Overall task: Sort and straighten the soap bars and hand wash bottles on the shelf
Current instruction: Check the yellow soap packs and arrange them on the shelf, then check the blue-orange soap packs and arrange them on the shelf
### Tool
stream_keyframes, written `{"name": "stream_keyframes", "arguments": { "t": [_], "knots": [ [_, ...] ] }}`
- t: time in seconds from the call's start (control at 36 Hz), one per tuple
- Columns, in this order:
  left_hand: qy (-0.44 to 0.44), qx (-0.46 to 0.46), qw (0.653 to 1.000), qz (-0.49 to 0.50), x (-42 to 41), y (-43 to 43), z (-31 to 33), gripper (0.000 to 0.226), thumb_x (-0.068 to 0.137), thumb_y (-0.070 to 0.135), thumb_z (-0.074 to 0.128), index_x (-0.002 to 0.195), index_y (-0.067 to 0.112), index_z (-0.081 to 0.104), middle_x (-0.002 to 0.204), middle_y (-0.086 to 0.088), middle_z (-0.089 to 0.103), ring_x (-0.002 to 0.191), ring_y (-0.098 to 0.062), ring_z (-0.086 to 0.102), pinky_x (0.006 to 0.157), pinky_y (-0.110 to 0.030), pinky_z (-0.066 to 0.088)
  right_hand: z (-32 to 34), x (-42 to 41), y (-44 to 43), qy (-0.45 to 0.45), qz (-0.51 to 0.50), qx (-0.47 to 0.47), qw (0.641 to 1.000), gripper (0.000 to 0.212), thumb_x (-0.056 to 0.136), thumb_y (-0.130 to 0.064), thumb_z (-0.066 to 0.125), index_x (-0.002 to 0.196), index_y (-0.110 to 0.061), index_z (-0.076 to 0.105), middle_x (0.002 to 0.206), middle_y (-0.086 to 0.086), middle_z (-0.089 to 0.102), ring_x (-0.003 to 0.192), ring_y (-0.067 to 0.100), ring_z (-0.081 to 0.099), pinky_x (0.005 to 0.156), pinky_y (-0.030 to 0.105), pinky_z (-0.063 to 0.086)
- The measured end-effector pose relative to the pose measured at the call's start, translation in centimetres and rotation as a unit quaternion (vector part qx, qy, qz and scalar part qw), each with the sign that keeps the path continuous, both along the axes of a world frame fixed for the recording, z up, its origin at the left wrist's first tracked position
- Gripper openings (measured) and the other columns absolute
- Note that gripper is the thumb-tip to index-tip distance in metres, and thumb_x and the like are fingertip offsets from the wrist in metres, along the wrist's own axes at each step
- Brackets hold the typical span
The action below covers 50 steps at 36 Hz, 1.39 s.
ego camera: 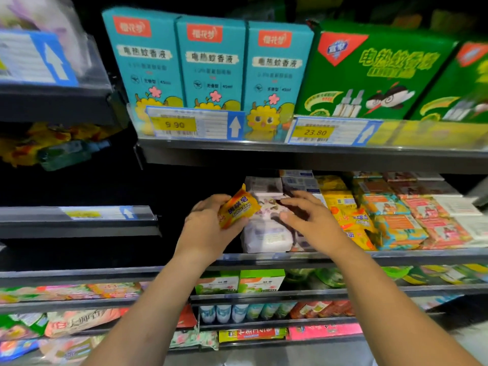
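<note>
Rows of orange and yellow wrapped soap packs (pixel 390 220) are crowding the grey metal shelf (pixel 422 256) at the right, while the left hand (pixel 208 225) is curling its grip round a yellow-orange wrapped soap bar (pixel 239 207) above pale lilac soap packs (pixel 266 236), the right hand (pixel 311 220) hovering over them, grip spread.

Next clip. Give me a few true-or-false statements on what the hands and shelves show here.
1. The left hand grips a yellow soap bar. True.
2. The right hand holds a soap bar too. False: its fingers are spread over the white packs, gripping nothing.
3. Three teal boxes stand on the shelf above. True.
4. The green box stands left of the teal boxes. False: it stands to their right.
5. The price tag under the teal boxes reads 9.90. True.
</note>
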<state>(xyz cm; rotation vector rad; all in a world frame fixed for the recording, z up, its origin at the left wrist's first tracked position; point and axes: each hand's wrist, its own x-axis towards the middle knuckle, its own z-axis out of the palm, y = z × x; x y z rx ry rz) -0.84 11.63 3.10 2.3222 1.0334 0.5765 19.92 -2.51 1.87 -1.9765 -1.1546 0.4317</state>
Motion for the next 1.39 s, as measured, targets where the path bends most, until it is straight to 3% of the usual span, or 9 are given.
{"name": "stream_keyframes", "arguments": {
  "t": [0.17, 0.31, 0.44, 0.64, 0.81, 1.0, 1.14, 1.25, 1.39],
  "knots": [
    [0.015, 0.010, 0.998, -0.064, 3.9, -3.2, 1.5, 0.055, 0.084, 0.054, 0.072, 0.132, 0.034, 0.052, 0.125, 0.010, 0.061, 0.124, -0.014, 0.050, 0.102, -0.029, 0.045, 1.4, 5.1, -4.9, -0.141, -0.065, -0.009, 0.988, 0.026, 0.089, -0.043, 0.072, 0.107, -0.025, 0.076, 0.119, -0.006, 0.064, 0.121, 0.020, 0.055, 0.105, 0.032, 0.039],
    [0.081, 0.018, 0.986, -0.146, 9.0, -7.0, 2.7, 0.059, 0.089, 0.055, 0.066, 0.140, 0.037, 0.043, 0.139, 0.010, 0.053, 0.127, -0.015, 0.050, 0.101, -0.028, 0.045, 1.5, 10.0, -10.5, -0.209, -0.129, -0.113, 0.963, 0.068, 0.074, -0.074, 0.045, 0.110, -0.025, 0.076, 0.120, 0.003, 0.068, 0.118, 0.026, 0.058, 0.101, 0.039, 0.046],
    [0.136, 0.018, 0.967, -0.216, 14.2, -10.7, 3.2, 0.058, 0.092, 0.059, 0.057, 0.144, 0.041, 0.037, 0.139, 0.009, 0.056, 0.122, -0.018, 0.056, 0.085, -0.028, 0.042, 1.1, 13.9, -15.2, -0.214, -0.127, -0.217, 0.944, 0.063, 0.085, -0.064, 0.050, 0.137, -0.030, 0.060, 0.151, 0.003, 0.047, 0.143, 0.026, 0.037, 0.114, 0.047, 0.033],
    [0.188, 0.087, 0.941, -0.269, 19.2, -14.8, 2.8, 0.050, 0.095, 0.051, 0.057, 0.140, 0.034, 0.043, 0.137, 0.005, 0.054, 0.128, -0.021, 0.047, 0.100, -0.033, 0.036, 0.9, 17.4, -19.0, -0.174, -0.078, -0.211, 0.959, 0.054, 0.094, -0.056, 0.059, 0.143, -0.034, 0.054, 0.159, 0.002, 0.038, 0.148, 0.023, 0.031, 0.120, 0.040, 0.024],
    [0.257, 0.050, 0.928, -0.265, 20.6, -16.3, 1.2, 0.039, 0.098, 0.048, 0.056, 0.133, 0.034, 0.047, 0.132, 0.005, 0.058, 0.116, -0.020, 0.056, 0.084, -0.035, 0.051, 0.9, 18.7, -19.9, -0.179, -0.035, -0.206, 0.961, 0.052, 0.095, -0.051, 0.059, 0.144, -0.036, 0.051, 0.160, -0.003, 0.035, 0.148, 0.023, 0.031, 0.119, 0.043, 0.025],
    [0.262, 0.065, 0.937, -0.223, 21.0, -16.7, 0.9, 0.042, 0.097, 0.049, 0.056, 0.137, 0.037, 0.046, 0.137, 0.007, 0.052, 0.124, -0.017, 0.049, 0.078, -0.031, 0.043, -0.6, 19.8, -20.2, -0.182, -0.031, -0.203, 0.962, 0.066, 0.086, -0.074, 0.042, 0.145, -0.043, 0.046, 0.160, -0.007, 0.035, 0.147, 0.024, 0.030, 0.116, 0.055, 0.024],
    [0.265, 0.072, 0.941, -0.195, 21.5, -16.4, 0.3, 0.045, 0.097, 0.052, 0.055, 0.140, 0.040, 0.047, 0.144, 0.010, 0.048, 0.133, -0.017, 0.042, 0.097, -0.037, 0.040, -1.0, 20.2, -20.6, -0.204, -0.022, -0.197, 0.959, 0.087, 0.074, -0.081, 0.032, 0.146, -0.034, 0.047, 0.159, -0.008, 0.035, 0.145, 0.025, 0.031, 0.115, 0.051, 0.026],
    [0.216, 0.096, 0.957, -0.166, 21.8, -16.3, -0.9, 0.035, 0.091, 0.053, 0.061, 0.120, 0.035, 0.066, 0.135, 0.017, 0.055, 0.129, -0.013, 0.041, 0.107, -0.038, 0.036, -0.7, 19.8, -20.5, -0.219, -0.019, -0.208, 0.953, 0.070, 0.086, -0.062, 0.061, 0.149, -0.037, 0.042, 0.160, -0.007, 0.032, 0.145, 0.024, 0.026, 0.115, 0.048, 0.022],
    [0.233, 0.119, 0.956, -0.134, 22.5, -16.9, -1.1, 0.033, 0.088, 0.057, 0.062, 0.114, 0.039, 0.071, 0.144, 0.014, 0.040, 0.137, -0.022, 0.025, 0.111, -0.044, 0.021, -0.5, 18.7, -20.4, -0.252, -0.035, -0.185, 0.949, 0.059, 0.085, -0.051, 0.066, 0.139, -0.029, 0.058, 0.150, 0.000, 0.046, 0.137, 0.027, 0.035, 0.104, 0.044, 0.024]
  ]
}}
